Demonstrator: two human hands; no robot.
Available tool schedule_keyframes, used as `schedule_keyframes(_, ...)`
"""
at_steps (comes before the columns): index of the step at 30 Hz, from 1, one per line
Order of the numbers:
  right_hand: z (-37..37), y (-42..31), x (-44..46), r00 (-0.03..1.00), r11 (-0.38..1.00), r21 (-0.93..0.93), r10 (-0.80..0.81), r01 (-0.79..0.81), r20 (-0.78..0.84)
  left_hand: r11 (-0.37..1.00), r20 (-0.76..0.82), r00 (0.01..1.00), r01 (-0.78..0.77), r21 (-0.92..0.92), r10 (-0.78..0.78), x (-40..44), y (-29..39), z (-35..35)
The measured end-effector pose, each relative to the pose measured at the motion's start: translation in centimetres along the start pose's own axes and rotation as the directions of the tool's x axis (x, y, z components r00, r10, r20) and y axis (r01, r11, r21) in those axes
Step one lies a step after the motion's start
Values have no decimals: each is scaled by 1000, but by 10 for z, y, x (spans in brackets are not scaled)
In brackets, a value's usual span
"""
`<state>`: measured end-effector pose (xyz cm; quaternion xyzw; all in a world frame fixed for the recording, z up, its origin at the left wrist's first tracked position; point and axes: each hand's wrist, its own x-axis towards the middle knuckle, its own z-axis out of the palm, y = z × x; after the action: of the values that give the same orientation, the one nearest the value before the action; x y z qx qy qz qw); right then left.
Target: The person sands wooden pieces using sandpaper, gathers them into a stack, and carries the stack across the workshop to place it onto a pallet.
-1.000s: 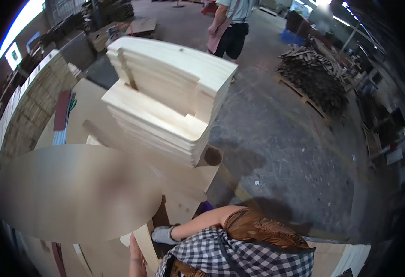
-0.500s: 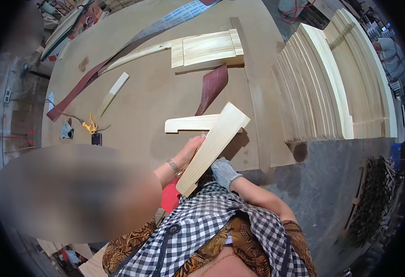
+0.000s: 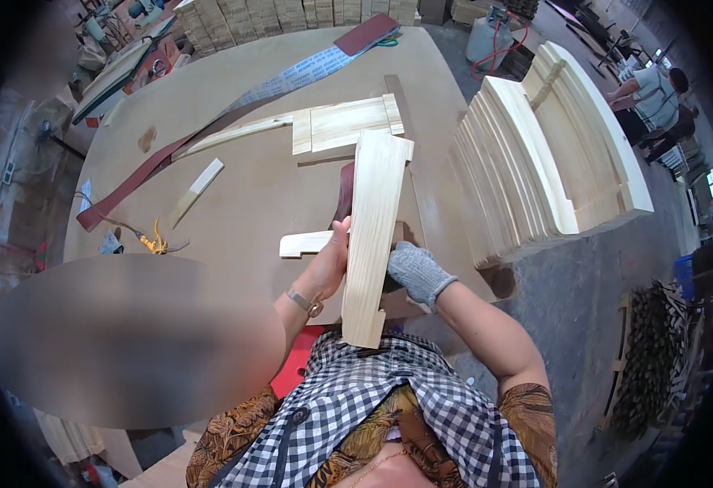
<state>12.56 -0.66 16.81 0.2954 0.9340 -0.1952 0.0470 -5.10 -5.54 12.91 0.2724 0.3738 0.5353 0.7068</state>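
A pale wooden piece [image 3: 375,236], notched near its lower end, stands tilted up in front of me. My left hand [image 3: 331,264], bare and with a wristwatch, grips its left edge, fingers partly hidden behind it. My right hand [image 3: 418,272], in a grey knitted glove, is closed at the piece's right side. Something dark shows by its fingers, mostly hidden by the wood. Behind my left hand a second notched wooden piece [image 3: 304,243] lies on the table [image 3: 243,195]. A strip of maroon sanding belt [image 3: 346,193] shows beyond the held piece.
Curved wooden parts [image 3: 527,154] are stacked at the table's right. Farther back lie a panelled wooden piece [image 3: 340,126] and a long sanding belt [image 3: 149,167]. A small wood strip [image 3: 198,192] and a yellow tool [image 3: 155,244] sit on the left. People work at far right.
The held wooden piece has swung more upright, its top moving left and up. My right hand has moved up and right beside it. The camera view has tilted upward.
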Motion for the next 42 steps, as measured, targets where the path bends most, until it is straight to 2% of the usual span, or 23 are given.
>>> schedule_keyframes(1,-7,1,-1,998,998,-29,62,-61,32,998,0,999,44,42,-44,1,0,2)
schedule_keyframes(4,-35,7,-6,987,975,169,129,-143,91,999,55,998,38,-35,-36,7,6,23)
schedule_keyframes(5,-37,14,-13,1000,996,-90,7,-8,-8,992,52,998,29,-121,-23,12,4,28)
schedule_keyframes(8,-71,13,-36,993,987,-112,115,-119,-39,979,141,989,-5,-204,34,31,7,48)
schedule_keyframes(9,-68,19,-37,942,945,127,315,-301,-114,969,161,986,7,-248,34,38,10,58)
schedule_keyframes(11,-77,39,-50,915,897,356,348,-262,-203,966,245,967,-9,-257,74,47,28,86)
schedule_keyframes(13,-93,51,-67,903,965,178,247,-195,-353,956,269,956,-32,-293,115,63,35,109)
schedule_keyframes(16,-140,49,-90,811,977,36,195,-210,-551,926,312,935,-39,-376,166,87,50,149)
schedule_keyframes(17,-155,49,-95,791,936,285,332,-208,-514,913,294,938,-49,-405,181,95,54,164)
schedule_keyframes(19,-185,53,-113,774,984,67,172,-167,-609,883,252,945,-72,-465,210,113,62,190)
schedule_keyframes(20,-198,59,-129,767,905,-401,-154,-143,-622,865,259,935,-90,-493,244,125,65,199)
schedule_keyframes(21,-208,59,-139,744,919,-386,-201,-82,-638,869,246,929,-132,-477,276,131,66,209)
schedule_keyframes(23,-220,54,-149,768,965,-86,143,-249,-624,890,251,920,-176,-420,300,137,70,227)
schedule_keyframes(26,-243,41,-156,759,930,70,336,-360,-558,897,196,945,-164,-409,262,132,75,253)
schedule_keyframes(28,-251,33,-152,711,881,125,445,-456,-544,888,233,928,-170,-428,290,136,76,263)
schedule_keyframes(29,-249,47,-150,720,878,-64,345,-474,-602,887,226,930,-174,-427,291,138,75,267)
schedule_keyframes(32,-253,44,-150,646,748,-184,390,-638,-656,889,245,930,-148,-432,274,141,73,278)
schedule_keyframes(38,-260,51,-155,711,628,-397,388,-669,-586,917,250,942,-118,-382,225,145,67,284)
schedule_keyframes(41,-259,57,-163,702,627,-421,300,-656,-646,931,216,953,-129,-343,211,155,61,282)
schedule_keyframes(42,-260,65,-167,707,687,-353,334,-635,-623,935,202,957,-132,-328,206,158,60,281)
